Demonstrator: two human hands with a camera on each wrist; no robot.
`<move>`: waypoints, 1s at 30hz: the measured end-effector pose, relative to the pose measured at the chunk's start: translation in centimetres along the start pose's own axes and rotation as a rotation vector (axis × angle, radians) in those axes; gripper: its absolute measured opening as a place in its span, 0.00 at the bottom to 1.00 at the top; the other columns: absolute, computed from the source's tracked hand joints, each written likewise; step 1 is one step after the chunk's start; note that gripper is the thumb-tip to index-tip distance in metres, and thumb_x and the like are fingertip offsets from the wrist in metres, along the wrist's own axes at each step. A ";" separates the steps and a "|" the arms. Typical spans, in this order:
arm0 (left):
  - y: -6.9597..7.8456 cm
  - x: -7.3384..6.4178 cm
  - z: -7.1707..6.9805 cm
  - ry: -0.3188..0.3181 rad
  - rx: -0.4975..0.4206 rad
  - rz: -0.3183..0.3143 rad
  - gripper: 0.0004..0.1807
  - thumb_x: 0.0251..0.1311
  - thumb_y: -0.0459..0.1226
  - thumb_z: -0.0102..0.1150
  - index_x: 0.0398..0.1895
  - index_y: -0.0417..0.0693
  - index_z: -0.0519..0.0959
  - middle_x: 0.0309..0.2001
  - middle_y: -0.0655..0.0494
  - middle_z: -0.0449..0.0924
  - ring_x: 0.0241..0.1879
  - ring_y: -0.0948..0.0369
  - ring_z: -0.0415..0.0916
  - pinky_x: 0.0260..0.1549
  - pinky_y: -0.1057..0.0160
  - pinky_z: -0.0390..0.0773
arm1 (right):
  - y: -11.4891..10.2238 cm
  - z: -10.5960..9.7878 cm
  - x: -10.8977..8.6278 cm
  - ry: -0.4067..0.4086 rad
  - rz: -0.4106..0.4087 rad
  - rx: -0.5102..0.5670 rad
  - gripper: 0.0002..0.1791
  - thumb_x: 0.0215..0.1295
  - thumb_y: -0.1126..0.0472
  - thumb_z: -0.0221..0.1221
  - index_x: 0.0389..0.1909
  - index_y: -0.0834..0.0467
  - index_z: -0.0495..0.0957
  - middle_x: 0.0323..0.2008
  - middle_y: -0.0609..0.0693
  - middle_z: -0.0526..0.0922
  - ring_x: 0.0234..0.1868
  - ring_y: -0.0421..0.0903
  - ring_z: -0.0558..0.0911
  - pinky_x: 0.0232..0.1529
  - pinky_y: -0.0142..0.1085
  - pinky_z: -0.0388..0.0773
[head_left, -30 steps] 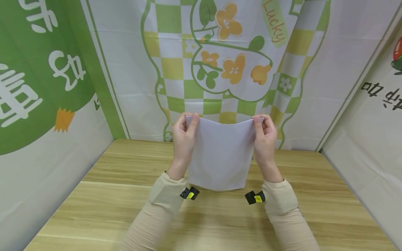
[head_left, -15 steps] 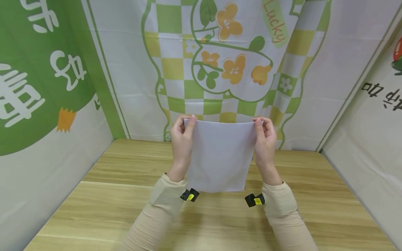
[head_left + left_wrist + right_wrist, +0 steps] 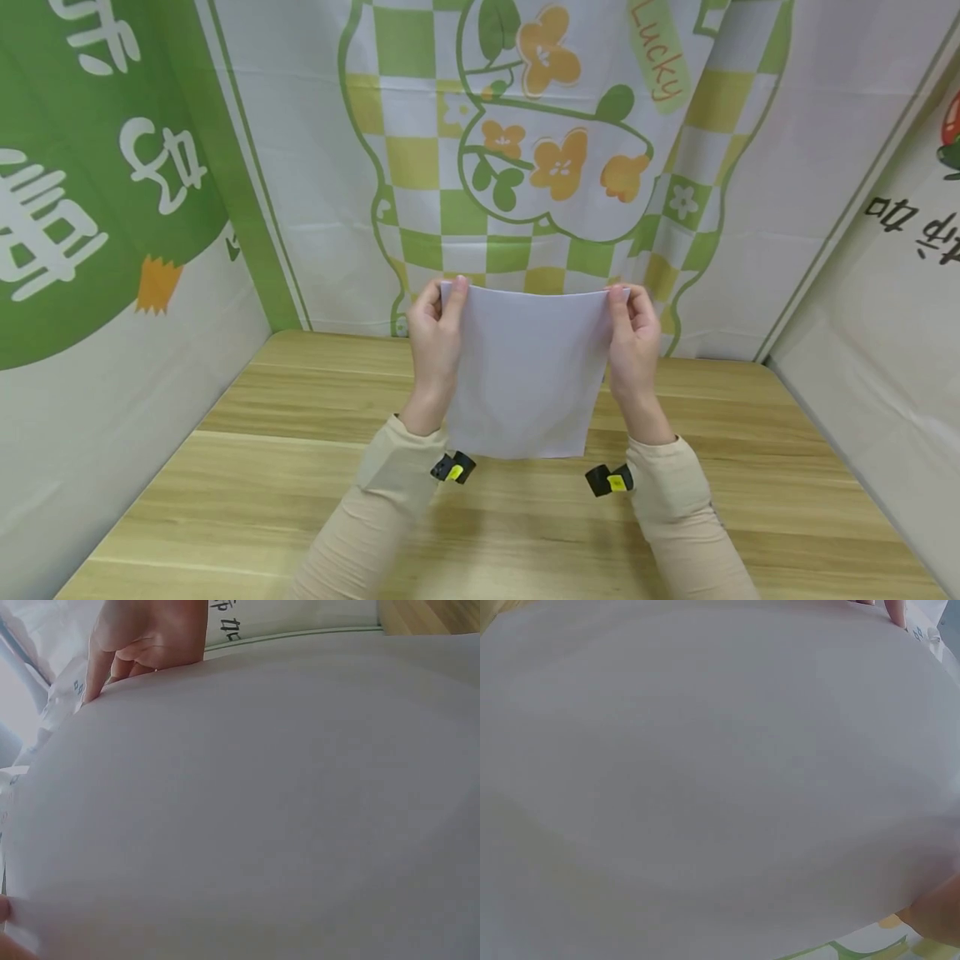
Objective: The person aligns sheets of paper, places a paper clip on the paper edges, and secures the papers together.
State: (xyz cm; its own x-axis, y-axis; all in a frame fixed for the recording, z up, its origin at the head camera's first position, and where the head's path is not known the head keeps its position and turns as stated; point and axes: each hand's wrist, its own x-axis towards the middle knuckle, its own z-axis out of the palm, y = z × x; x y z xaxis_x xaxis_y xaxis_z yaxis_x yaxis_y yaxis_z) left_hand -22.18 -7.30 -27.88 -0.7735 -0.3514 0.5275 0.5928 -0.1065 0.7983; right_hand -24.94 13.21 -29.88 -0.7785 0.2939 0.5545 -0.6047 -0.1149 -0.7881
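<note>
A plain white sheet of paper (image 3: 528, 375) hangs between my two hands, tilted up above the table. My left hand (image 3: 437, 346) pinches its upper left corner, thumb on the near face and fingers behind. At the upper right corner my right hand (image 3: 633, 342) pinches it the same way. The top edge sags slightly in the middle. In the left wrist view the paper (image 3: 247, 802) fills most of the picture, with the right hand (image 3: 154, 634) at its far edge. The right wrist view is also mostly paper (image 3: 705, 765), and part of the right hand (image 3: 936, 913) shows at the lower right.
Below the paper lies a wood-grain table (image 3: 285, 492). A patterned cloth (image 3: 420, 125) hangs behind it, with printed cloth walls on the left (image 3: 120, 208) and right (image 3: 870, 317). Small black wrist cameras (image 3: 453, 468) sit at both cuffs.
Both hands have come down very slightly and the left has shifted a little left. The paper's top edge sags less than a second ago. Both corners stay pinched.
</note>
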 end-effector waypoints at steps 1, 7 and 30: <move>-0.1 0.0 0.0 0.001 0.001 0.005 0.11 0.65 0.33 0.54 0.27 0.34 0.73 0.21 0.61 0.66 0.24 0.67 0.63 0.25 0.72 0.63 | 0.0 0.0 0.0 0.003 -0.002 -0.001 0.06 0.70 0.56 0.52 0.32 0.51 0.73 0.35 0.43 0.78 0.37 0.38 0.74 0.41 0.28 0.70; -1.5 0.4 0.0 0.018 0.001 0.037 0.13 0.65 0.37 0.56 0.28 0.34 0.75 0.20 0.64 0.67 0.22 0.68 0.63 0.23 0.72 0.63 | 0.0 0.2 -0.1 0.012 -0.017 -0.007 0.06 0.70 0.57 0.53 0.32 0.50 0.74 0.31 0.41 0.79 0.32 0.36 0.74 0.35 0.27 0.70; -1.5 0.3 -0.2 0.008 0.013 0.034 0.14 0.65 0.40 0.56 0.32 0.35 0.75 0.25 0.60 0.72 0.25 0.66 0.67 0.26 0.71 0.66 | -0.2 0.0 0.0 -0.014 -0.002 -0.004 0.04 0.70 0.56 0.52 0.35 0.51 0.73 0.38 0.46 0.77 0.40 0.38 0.75 0.43 0.28 0.71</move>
State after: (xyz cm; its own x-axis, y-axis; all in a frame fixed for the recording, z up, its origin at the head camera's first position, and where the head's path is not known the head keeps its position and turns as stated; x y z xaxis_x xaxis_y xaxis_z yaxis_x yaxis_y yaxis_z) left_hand -23.27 -7.48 -28.98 -0.7512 -0.3619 0.5520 0.6156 -0.0824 0.7837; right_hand -24.82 13.23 -29.71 -0.7793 0.2810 0.5600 -0.6060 -0.1105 -0.7878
